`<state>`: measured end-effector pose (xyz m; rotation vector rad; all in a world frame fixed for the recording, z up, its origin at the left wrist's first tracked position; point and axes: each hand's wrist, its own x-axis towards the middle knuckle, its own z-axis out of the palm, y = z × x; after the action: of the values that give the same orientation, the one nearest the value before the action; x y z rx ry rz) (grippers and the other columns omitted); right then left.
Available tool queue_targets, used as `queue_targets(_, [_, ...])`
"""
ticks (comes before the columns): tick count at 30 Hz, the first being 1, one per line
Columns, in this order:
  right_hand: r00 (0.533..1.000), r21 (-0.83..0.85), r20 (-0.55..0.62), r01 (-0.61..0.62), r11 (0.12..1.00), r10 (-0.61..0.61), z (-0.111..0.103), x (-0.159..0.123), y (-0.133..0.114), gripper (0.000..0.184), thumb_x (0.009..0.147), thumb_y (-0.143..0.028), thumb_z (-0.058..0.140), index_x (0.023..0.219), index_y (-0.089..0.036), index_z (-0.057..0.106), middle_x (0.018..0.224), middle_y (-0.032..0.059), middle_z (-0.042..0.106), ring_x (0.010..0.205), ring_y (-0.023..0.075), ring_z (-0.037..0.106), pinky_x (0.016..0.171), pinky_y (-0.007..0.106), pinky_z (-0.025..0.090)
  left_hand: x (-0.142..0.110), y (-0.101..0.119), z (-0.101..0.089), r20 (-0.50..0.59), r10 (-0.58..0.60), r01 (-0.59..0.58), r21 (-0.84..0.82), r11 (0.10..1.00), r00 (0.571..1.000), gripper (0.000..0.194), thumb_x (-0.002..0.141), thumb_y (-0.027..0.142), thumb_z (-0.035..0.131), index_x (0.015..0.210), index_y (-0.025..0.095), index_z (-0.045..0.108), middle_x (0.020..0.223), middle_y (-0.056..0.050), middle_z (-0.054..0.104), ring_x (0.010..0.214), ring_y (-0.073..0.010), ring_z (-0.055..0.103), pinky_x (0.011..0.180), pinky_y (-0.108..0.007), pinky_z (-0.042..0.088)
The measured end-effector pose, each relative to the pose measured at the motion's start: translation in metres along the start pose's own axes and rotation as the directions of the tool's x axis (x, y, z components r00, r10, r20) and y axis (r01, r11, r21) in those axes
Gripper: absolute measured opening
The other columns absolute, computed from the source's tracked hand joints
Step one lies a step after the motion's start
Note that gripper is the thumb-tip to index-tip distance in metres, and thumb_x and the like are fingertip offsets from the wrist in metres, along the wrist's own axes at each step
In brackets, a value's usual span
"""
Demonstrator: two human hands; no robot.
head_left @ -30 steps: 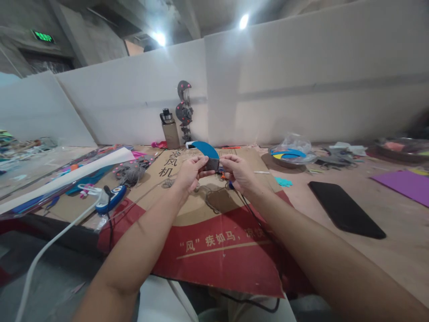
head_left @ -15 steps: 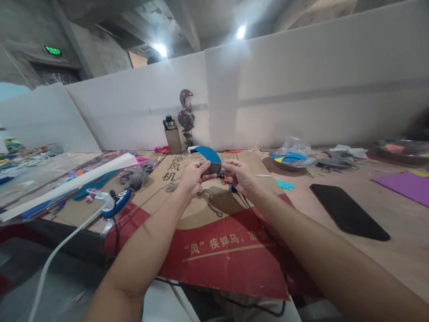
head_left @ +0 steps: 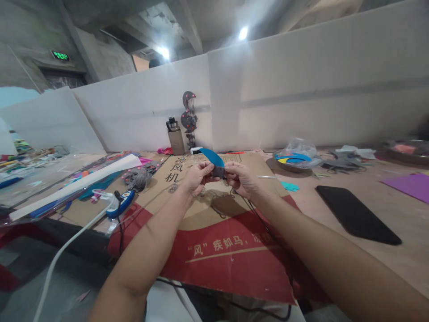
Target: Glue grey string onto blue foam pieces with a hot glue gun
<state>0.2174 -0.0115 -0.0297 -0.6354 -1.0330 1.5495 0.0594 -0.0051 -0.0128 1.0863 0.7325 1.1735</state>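
Note:
Above the cardboard, my two hands hold a small crescent piece between them. The piece has a blue crescent (head_left: 212, 156) face pointing up and left, with a dark grey part (head_left: 219, 172) at its lower end. My left hand (head_left: 197, 180) pinches the grey part from the left with thumb and fingers. From the right, my right hand (head_left: 241, 180) closes its fingertips on the edge of the same piece. Beneath them, grey yarn (head_left: 219, 211) lies loosely on the cardboard sheet (head_left: 231, 281). My fingers hide part of the grey end.
A bottle (head_left: 176, 139) stands at the back beside a hanging string of grey crescents (head_left: 189, 118). On the right are a bowl of blue and yellow pieces (head_left: 293, 161) and a black flat slab (head_left: 357, 214). Left lie a blue-and-white corded device (head_left: 120, 205) and grey yarn (head_left: 139, 178).
The blue crescent has turned and shows narrower than before. Both hands stay on the piece. The whole view has shifted slightly, with things appearing a little further right.

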Motion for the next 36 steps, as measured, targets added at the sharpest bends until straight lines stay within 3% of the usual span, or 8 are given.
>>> queue_targets(8, [0.999,0.019,-0.012,0.036,0.999,-0.036,0.002,-0.001,0.001,0.032,0.053,-0.03,0.079,0.068,-0.016,0.055,0.05,-0.01,0.033,0.044,0.0019,0.021,0.039,0.016,0.011,0.003,-0.003,-0.005,-0.005,0.038,-0.038,-0.023,0.999,0.999,0.032,0.062,0.031,0.082,0.071,0.012,0.058,0.064,0.0,0.06,0.058,-0.0097,0.058,0.055,-0.024,0.055])
queue_targets(14, [0.991,-0.018,-0.123,0.046,0.999,-0.048,-0.002,0.004,0.009,0.03,0.053,-0.03,0.077,0.069,-0.016,0.056,0.049,-0.0096,0.034,0.043,0.0021,0.021,0.038,0.017,0.012,0.009,-0.015,-0.004,-0.096,0.018,-0.019,-0.014,1.0,0.995,0.024,0.069,0.026,0.077,0.076,0.011,0.059,0.068,-0.001,0.062,0.059,-0.0084,0.058,0.055,-0.021,0.055])
queue_targets(19, [0.975,-0.008,-0.214,0.06,0.998,-0.061,-0.008,0.008,0.011,0.031,0.053,-0.031,0.076,0.067,-0.018,0.052,0.049,-0.0103,0.032,0.042,0.0021,0.018,0.037,0.017,0.011,0.009,-0.023,-0.003,-0.177,0.127,-0.098,0.167,0.981,0.976,0.023,0.075,0.031,0.071,0.077,0.014,0.055,0.075,-0.001,0.059,0.063,-0.0098,0.057,0.055,-0.023,0.051])
queue_targets(22, [0.96,-0.032,-0.267,0.074,0.997,-0.08,-0.011,0.009,0.013,0.029,0.055,-0.032,0.074,0.065,-0.019,0.05,0.047,-0.0114,0.028,0.04,0.0026,0.017,0.037,0.018,0.011,0.004,-0.023,-0.001,-0.214,0.35,-0.207,0.498,0.843,0.912,0.025,0.073,0.033,0.072,0.08,0.018,0.053,0.08,-0.002,0.059,0.073,-0.0139,0.057,0.06,-0.025,0.049])
queue_targets(25, [0.944,-0.091,-0.316,0.072,0.993,-0.097,-0.009,0.008,0.015,0.026,0.058,-0.033,0.072,0.065,-0.019,0.051,0.046,-0.0103,0.031,0.039,0.0036,0.022,0.037,0.019,0.015,-0.003,-0.022,0.005,-0.052,0.535,-0.319,0.753,0.576,0.843,0.026,0.069,0.032,0.075,0.083,0.019,0.056,0.087,-0.004,0.059,0.086,-0.0174,0.056,0.079,-0.031,0.046])
queue_targets(30, [0.929,-0.175,-0.336,0.097,0.98,-0.152,0.003,0.0,0.016,0.022,0.061,-0.034,0.07,0.07,-0.019,0.057,0.057,-0.0051,0.049,0.045,0.0058,0.039,0.041,0.02,0.025,-0.01,-0.023,0.012,0.102,0.518,-0.344,0.852,0.396,0.849,0.03,0.066,0.034,0.077,0.085,0.02,0.059,0.093,-0.006,0.06,0.092,-0.0219,0.054,0.087,-0.035,0.04])
queue_targets(33, [0.939,-0.238,-0.288,0.12,0.964,-0.188,0.008,-0.004,0.017,0.023,0.064,-0.036,0.069,0.075,-0.018,0.06,0.057,-0.0048,0.05,0.042,0.0047,0.033,0.039,0.02,0.02,-0.011,-0.022,0.012,0.053,0.513,-0.312,0.845,0.434,0.857,0.027,0.067,0.032,0.076,0.083,0.019,0.059,0.089,-0.006,0.061,0.089,-0.022,0.055,0.087,-0.036,0.041])
queue_targets(36, [0.94,-0.322,-0.253,0.143,0.936,-0.231,0.009,-0.006,0.019,0.026,0.065,-0.04,0.07,0.077,-0.018,0.063,0.059,-0.0037,0.054,0.043,0.0055,0.034,0.04,0.022,0.022,-0.011,-0.022,0.011,-0.009,0.477,-0.317,0.737,0.597,0.879,0.022,0.068,0.027,0.074,0.082,0.019,0.059,0.085,-0.005,0.061,0.086,-0.0205,0.057,0.081,-0.034,0.045])
